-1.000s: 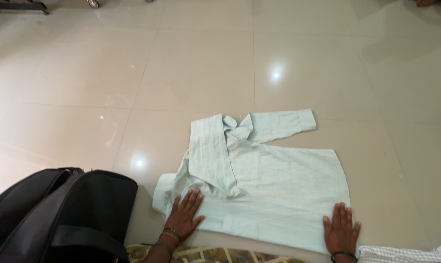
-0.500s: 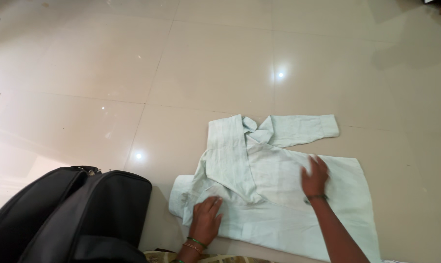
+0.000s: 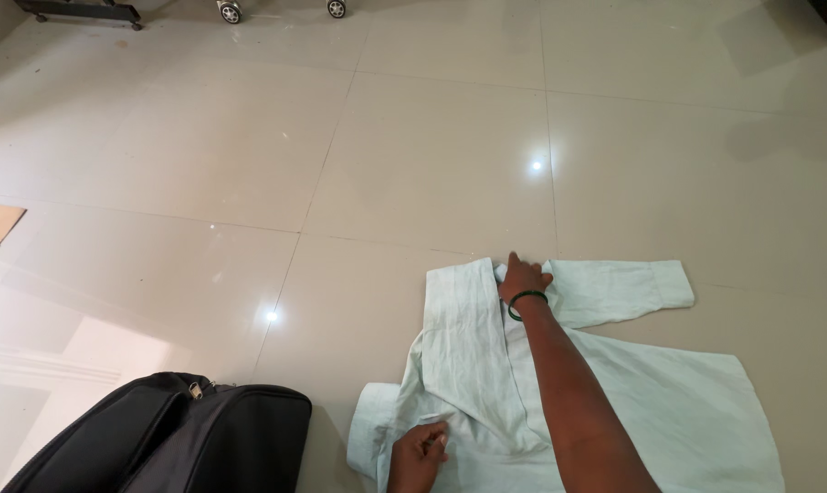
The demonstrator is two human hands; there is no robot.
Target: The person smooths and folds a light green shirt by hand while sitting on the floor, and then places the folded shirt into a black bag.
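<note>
While left hand (image 3: 420, 450) seemingly pinches shirt (image 3: 669, 420), right hand (image 3: 523, 277) touches collar (image 3: 502, 271).

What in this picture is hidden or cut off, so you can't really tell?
Head view only:
- Shirt: the bottom edge cuts off its lower part; the right arm covers a strip.
- Right hand: fingertips tucked at the collar, grip unclear.
- Left hand: wrist cut off by the bottom edge.
- Black bag: mostly out of frame.
- Wheels: what they belong to is cropped off at the top.

Shirt (image 3: 669, 411) hem, black bag (image 3: 203, 438) cut off btm.
</note>
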